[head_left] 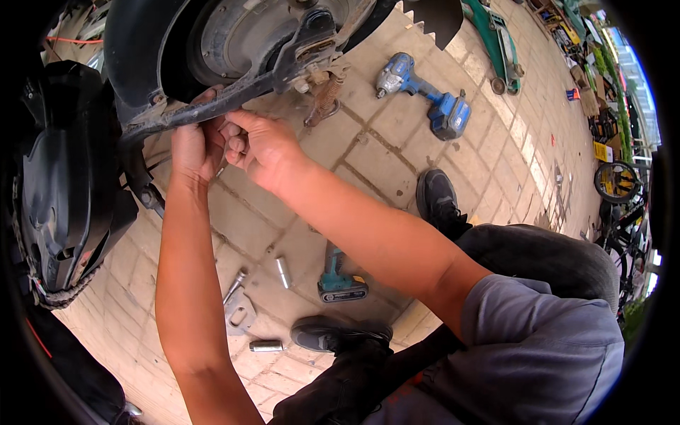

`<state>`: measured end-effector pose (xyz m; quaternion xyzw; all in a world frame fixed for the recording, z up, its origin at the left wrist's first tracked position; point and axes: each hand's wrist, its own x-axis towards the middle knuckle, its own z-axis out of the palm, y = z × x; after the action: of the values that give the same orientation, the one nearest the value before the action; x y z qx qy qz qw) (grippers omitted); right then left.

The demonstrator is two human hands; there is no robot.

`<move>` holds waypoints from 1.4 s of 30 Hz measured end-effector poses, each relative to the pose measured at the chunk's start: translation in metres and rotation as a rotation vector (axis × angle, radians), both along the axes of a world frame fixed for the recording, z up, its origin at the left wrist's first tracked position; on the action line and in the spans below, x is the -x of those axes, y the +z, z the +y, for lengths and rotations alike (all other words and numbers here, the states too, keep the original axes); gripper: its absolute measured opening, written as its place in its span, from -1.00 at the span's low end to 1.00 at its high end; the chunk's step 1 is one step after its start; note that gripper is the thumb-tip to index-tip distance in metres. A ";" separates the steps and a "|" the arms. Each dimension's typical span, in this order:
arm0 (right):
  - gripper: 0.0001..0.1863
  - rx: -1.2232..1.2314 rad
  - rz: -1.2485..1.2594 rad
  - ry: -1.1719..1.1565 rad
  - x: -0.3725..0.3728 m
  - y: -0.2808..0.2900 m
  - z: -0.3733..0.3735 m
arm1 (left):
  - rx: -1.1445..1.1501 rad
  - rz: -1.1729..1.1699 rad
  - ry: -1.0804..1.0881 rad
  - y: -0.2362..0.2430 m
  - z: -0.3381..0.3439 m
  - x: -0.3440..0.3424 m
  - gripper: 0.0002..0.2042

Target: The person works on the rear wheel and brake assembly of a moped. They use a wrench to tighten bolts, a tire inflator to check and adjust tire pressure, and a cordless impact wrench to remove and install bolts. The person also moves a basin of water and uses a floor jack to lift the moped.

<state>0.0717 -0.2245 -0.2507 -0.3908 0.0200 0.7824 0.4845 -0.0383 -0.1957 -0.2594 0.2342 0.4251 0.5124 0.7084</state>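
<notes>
Both my hands work at a dark curved frame bar (202, 110) on the underside of a scooter-like vehicle. My left hand (193, 150) reaches up behind the bar, and some of its fingers show above it; they look bent round, but what they grip is hidden. Close beside it, my right hand (263, 147) has its index finger stretched to the bar's lower edge and its other fingers curled in. Anything small in its grasp cannot be made out. A rusty spring (326, 99) hangs from the bracket to the right, below a dusty wheel (244, 39).
On the paving lie a blue impact wrench (425, 92), a teal power tool (341, 280), a socket (282, 272), another socket (266, 346), a ratchet handle (236, 283) and a grey metal plate (239, 312). A green floor jack (499, 49) stands far right. Black bodywork (67, 177) rises at left.
</notes>
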 end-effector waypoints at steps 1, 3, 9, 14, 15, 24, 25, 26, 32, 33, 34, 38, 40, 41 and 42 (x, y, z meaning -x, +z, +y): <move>-0.81 -0.011 0.037 -0.002 0.001 -0.001 -0.001 | -0.018 0.042 0.003 0.000 -0.001 0.001 -0.78; -0.89 -0.037 0.065 0.049 0.000 0.003 0.000 | -0.041 0.048 -0.024 -0.006 0.001 0.015 -0.78; -0.85 -0.213 -0.112 0.053 -0.003 -0.004 0.001 | -0.105 0.078 -0.079 -0.015 0.002 0.020 -0.75; -0.78 -0.218 -0.269 0.001 0.006 0.005 -0.004 | -0.151 0.140 -0.088 -0.014 0.005 0.022 -0.78; -0.79 -0.166 -0.158 0.006 0.003 0.003 -0.002 | -0.131 0.154 -0.074 -0.012 0.005 0.018 -0.79; -0.87 -0.112 -0.081 0.051 0.000 0.004 -0.006 | -0.074 -0.090 -0.173 -0.017 0.010 0.024 -0.82; -0.86 -0.123 -0.090 0.039 -0.001 0.003 -0.006 | -0.014 -0.078 -0.134 -0.016 0.011 0.023 -0.82; -0.85 -0.152 -0.100 0.040 -0.002 0.002 -0.006 | -0.030 -0.053 -0.110 -0.014 0.011 0.022 -0.82; -0.79 -0.074 0.005 0.010 0.005 0.003 -0.007 | -0.065 -0.049 -0.224 -0.006 0.000 0.022 -0.80; -0.77 -0.040 0.122 -0.009 0.007 0.003 -0.005 | -0.054 0.099 -0.085 0.001 -0.005 0.009 -0.78; -0.76 -0.017 0.114 -0.008 0.007 0.003 -0.004 | -0.032 0.135 -0.070 0.004 -0.006 0.004 -0.78; -0.73 0.010 0.067 0.003 0.009 0.015 -0.007 | 0.010 0.206 0.014 0.007 -0.009 -0.001 -0.76; -0.72 -0.011 0.045 -0.007 0.008 0.015 -0.007 | -0.009 0.177 0.013 0.001 -0.006 0.000 -0.76; -0.71 -0.022 0.046 -0.013 0.011 0.012 -0.006 | -0.006 0.162 -0.004 0.001 -0.006 0.003 -0.78; -0.70 -0.033 0.046 -0.021 0.013 0.010 -0.005 | -0.004 0.145 -0.021 0.003 -0.005 0.005 -0.79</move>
<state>0.0591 -0.2292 -0.2410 -0.3647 0.0223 0.7863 0.4983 -0.0434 -0.2011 -0.2567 0.2765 0.4717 0.4875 0.6808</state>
